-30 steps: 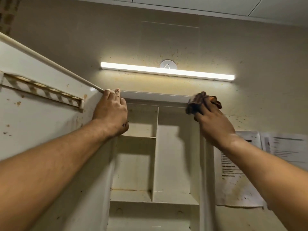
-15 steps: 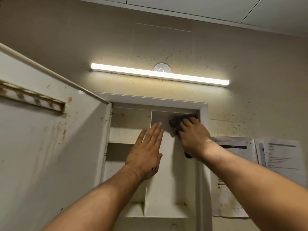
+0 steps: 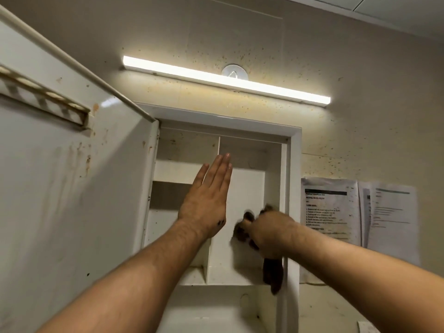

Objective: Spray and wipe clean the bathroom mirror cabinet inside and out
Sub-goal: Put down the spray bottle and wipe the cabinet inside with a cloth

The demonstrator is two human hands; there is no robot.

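Head view looks up at the mirror cabinet (image 3: 295, 145), its stained door (image 3: 72, 188) swung open to the left. Left hand (image 3: 206, 203) is raised in front of the cabinet's vertical divider (image 3: 208, 263), fingers (image 3: 223, 169) straight, together, holding nothing. Right hand (image 3: 269, 233), blurred, is in the cabinet's right compartment, fingers clenched round a dark brown cloth (image 3: 272, 272) hanging below it. Printed papers (image 3: 329, 207) hang on the wall right of the cabinet.

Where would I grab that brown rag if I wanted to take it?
Pinch the loose tail of the brown rag dangling below the right hand, coming from underneath. The rest is bunched inside that hand's grip, so only the tail hangs free.
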